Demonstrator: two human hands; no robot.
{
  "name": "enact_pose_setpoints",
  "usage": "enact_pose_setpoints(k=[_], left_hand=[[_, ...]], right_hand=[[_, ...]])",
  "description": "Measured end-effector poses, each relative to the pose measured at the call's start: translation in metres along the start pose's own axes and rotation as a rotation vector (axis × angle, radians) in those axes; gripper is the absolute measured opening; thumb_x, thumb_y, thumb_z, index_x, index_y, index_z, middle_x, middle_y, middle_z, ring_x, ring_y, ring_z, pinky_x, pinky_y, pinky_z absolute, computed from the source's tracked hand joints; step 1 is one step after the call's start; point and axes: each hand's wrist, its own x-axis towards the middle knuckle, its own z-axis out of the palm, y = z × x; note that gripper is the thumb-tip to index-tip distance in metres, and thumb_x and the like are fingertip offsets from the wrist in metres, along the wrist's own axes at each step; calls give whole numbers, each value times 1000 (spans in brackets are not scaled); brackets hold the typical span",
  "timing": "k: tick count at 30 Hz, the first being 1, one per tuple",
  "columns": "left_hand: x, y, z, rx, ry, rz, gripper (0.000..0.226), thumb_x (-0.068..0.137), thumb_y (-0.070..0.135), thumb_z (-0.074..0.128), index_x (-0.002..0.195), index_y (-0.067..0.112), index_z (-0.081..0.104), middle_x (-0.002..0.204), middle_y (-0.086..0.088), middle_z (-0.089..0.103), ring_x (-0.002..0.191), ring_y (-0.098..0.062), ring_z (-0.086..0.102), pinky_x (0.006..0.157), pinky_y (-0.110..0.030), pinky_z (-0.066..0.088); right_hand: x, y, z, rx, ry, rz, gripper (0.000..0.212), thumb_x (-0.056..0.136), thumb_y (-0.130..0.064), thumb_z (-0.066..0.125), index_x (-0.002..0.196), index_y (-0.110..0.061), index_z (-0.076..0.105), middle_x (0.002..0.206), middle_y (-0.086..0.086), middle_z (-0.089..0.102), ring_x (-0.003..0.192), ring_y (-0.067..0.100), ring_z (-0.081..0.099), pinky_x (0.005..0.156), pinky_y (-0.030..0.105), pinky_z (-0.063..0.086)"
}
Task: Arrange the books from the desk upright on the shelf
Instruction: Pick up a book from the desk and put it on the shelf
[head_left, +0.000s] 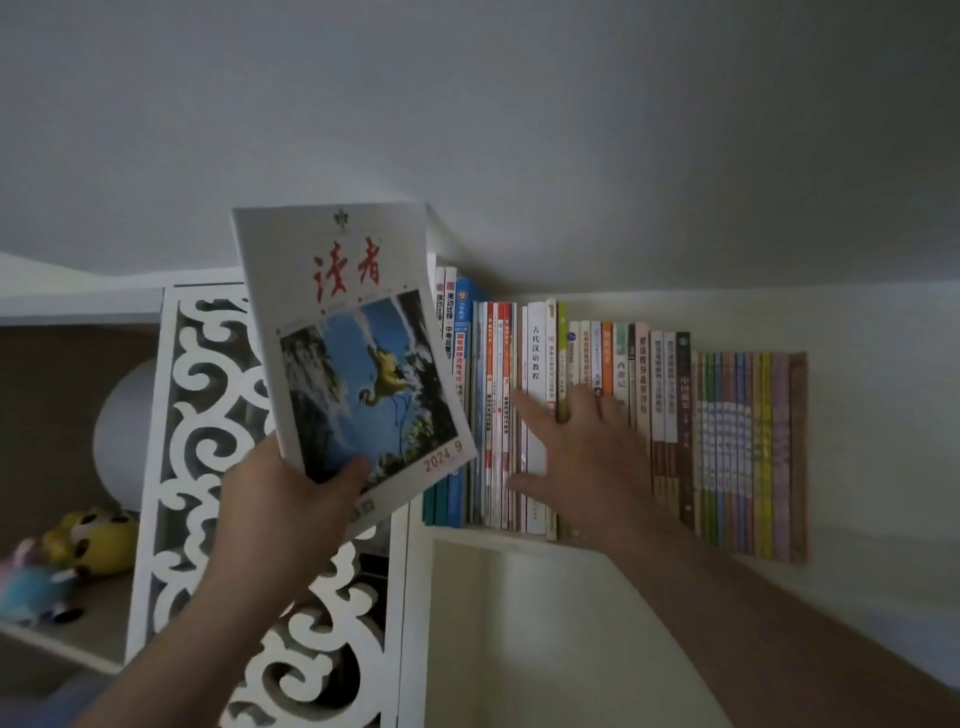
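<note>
the left hand (280, 499) is gripping one magazine (353, 338) by its lower corner, thumb on the cover, and is holding it tilted in front of the left end of the shelf (519, 535). the right hand (582, 447) is lying wide, fingers spread, and is pressing on the spines of the row of books (675, 415). the books are standing upright, about thirty, too many to count surely. one white carved panel (208, 415) is standing at the left. beside it two plush toys (67, 561) are lying under one white round thing (124, 431).

One magazine (353, 332) left of the book row (613, 426), two hands, two toys (78, 551), one white ball (124, 431).
</note>
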Motion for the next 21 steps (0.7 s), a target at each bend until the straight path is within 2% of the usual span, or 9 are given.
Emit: enact_pose_setpoints(k=[4, 8, 12, 13, 18, 21], left_hand=[[-1, -2, 0, -19, -32, -14, 27, 85, 20, 82, 99, 17, 59, 77, 6, 61, 65, -16, 64, 36, -22, 45], [-11, 1, 10, -11, -62, -10, 26, 84, 22, 82, 97, 19, 60, 77, 10, 62, 66, -14, 66, 44, -28, 50], [-19, 5, 22, -8, -106, 8, 22, 84, 21, 82, 87, 23, 60, 73, 13, 62, 62, -4, 62, 37, -11, 40], [-21, 5, 26, -18, -116, 15, 23, 84, 21, 82, 84, 25, 59, 72, 13, 62, 61, -3, 61, 36, -11, 40], [-22, 7, 41, -30, -104, 46, 24, 85, 23, 82, 86, 29, 59, 74, 14, 64, 61, -3, 62, 39, -10, 41], [-22, 10, 51, -22, -75, 91, 37, 86, 20, 81, 73, 35, 51, 70, 17, 60, 57, 0, 61, 39, -11, 42]], right_hand=[[-2, 1, -1, -7, -9, -36, 91, 83, -73, 68, 158, -55, 20, 142, 9, 35, 126, 28, 36, 91, 43, 49], [-3, 9, -4, -19, -14, -49, 91, 83, -76, 66, 157, -56, 17, 141, 7, 34, 125, 27, 38, 91, 42, 49], [-9, 15, -2, 0, 19, -26, 99, 79, -77, 67, 161, -47, 20, 120, 2, 36, 108, 21, 37, 81, 37, 48], [-10, 16, -1, 12, 26, -21, 97, 79, -75, 68, 161, -46, 24, 116, 1, 34, 106, 21, 36, 79, 37, 48], [-14, 14, 6, 49, 54, 22, 80, 79, -68, 70, 151, -49, 41, 123, 4, 36, 112, 28, 37, 82, 43, 50], [-12, 10, 3, 52, 47, 54, 79, 75, -68, 69, 148, -54, 42, 126, 3, 36, 115, 27, 36, 84, 44, 50]])
